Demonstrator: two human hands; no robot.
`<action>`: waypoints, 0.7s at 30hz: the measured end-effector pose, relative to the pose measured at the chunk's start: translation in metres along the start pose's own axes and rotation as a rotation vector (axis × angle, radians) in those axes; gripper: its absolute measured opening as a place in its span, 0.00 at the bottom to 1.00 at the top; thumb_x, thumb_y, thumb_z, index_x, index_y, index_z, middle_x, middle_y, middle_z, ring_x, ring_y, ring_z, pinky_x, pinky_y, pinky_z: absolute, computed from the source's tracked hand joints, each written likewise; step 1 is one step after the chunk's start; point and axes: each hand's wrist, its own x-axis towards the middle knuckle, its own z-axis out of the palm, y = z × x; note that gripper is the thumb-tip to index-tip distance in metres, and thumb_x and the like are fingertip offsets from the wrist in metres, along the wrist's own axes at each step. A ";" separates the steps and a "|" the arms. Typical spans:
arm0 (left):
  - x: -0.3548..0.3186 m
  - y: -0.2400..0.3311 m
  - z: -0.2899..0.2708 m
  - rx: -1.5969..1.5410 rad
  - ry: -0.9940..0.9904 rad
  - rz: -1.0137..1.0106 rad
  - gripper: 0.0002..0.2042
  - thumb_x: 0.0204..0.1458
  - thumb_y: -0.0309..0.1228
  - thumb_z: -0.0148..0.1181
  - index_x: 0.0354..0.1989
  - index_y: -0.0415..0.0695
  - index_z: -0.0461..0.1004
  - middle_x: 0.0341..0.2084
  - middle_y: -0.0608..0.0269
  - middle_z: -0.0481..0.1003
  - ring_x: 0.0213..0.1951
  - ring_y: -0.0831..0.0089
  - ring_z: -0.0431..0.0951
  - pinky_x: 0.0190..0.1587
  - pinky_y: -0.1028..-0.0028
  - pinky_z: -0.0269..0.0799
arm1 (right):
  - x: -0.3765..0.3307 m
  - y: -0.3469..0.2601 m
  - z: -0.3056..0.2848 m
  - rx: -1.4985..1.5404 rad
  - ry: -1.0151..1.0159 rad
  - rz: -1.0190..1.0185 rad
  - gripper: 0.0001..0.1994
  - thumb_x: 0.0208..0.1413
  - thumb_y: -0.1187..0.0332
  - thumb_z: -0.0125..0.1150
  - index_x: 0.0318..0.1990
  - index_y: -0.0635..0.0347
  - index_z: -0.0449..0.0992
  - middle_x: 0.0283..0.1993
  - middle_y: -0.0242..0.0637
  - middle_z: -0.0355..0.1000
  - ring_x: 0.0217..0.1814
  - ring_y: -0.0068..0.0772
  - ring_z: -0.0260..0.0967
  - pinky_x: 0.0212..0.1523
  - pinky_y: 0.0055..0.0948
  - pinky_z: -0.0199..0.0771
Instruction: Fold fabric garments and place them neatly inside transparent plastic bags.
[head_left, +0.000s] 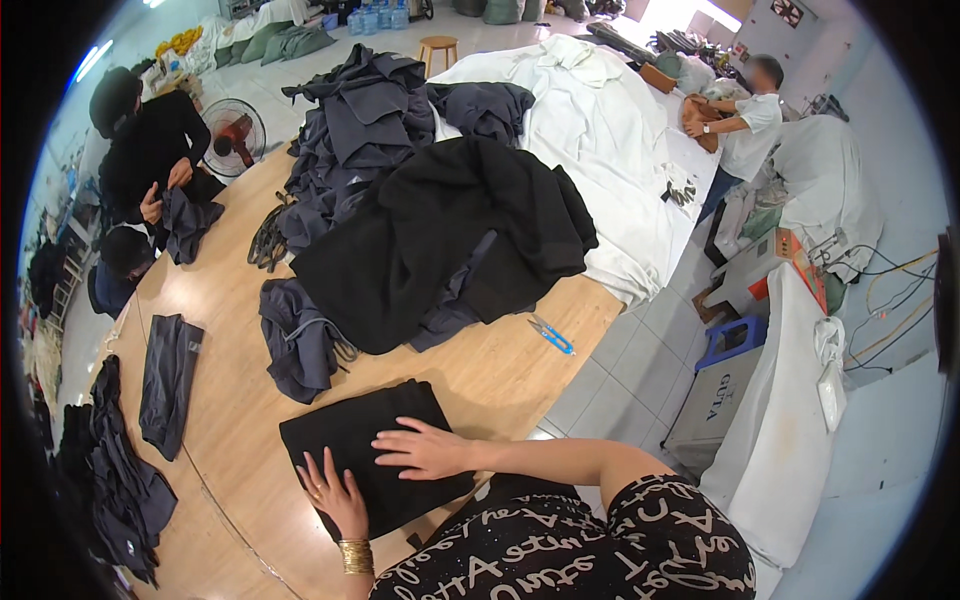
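Note:
A folded black garment [385, 440] lies flat near the front edge of the wooden table. My left hand [335, 492] rests on its left part with fingers spread, a ring on one finger and gold bangles at the wrist. Across its right part, my right hand [425, 449] lies flat, fingers stretched out and pointing left. Neither hand holds anything. Just beyond is a big heap of cloth: a black garment [450, 230] spread over dark grey garments [365, 130]. Blue thread snips [552, 336] lie at the table's right edge.
White cloth [590, 140] covers the table's far right. A folded dark grey garment [172, 385] lies to the left, with more dark clothing [130, 480] beyond. A person in black [150, 150] handles a grey garment; another in white [755, 125] handles brown material. A fan [234, 138] stands behind.

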 end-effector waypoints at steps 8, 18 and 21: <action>-0.001 0.124 0.047 -0.004 -0.181 0.049 0.31 0.52 0.47 0.53 0.64 0.56 0.56 0.67 0.59 0.46 0.68 0.57 0.40 0.62 0.43 0.28 | -0.051 0.079 -0.053 -0.004 0.210 0.425 0.17 0.51 0.65 0.55 0.50 0.57 0.70 0.60 0.45 0.58 0.61 0.46 0.56 0.59 0.43 0.57; -0.007 0.121 0.070 0.145 -0.127 0.052 0.33 0.50 0.50 0.52 0.65 0.56 0.54 0.68 0.59 0.44 0.69 0.59 0.39 0.63 0.45 0.24 | -0.070 0.137 -0.110 0.068 0.269 0.388 0.11 0.49 0.70 0.54 0.41 0.60 0.71 0.57 0.43 0.59 0.53 0.45 0.63 0.51 0.42 0.65; -0.006 0.123 0.062 0.130 -0.171 0.038 0.32 0.51 0.48 0.53 0.65 0.56 0.54 0.67 0.59 0.44 0.69 0.57 0.39 0.63 0.44 0.27 | -0.072 0.148 -0.126 0.072 0.275 0.390 0.11 0.49 0.70 0.54 0.41 0.60 0.72 0.56 0.43 0.59 0.52 0.44 0.64 0.50 0.42 0.65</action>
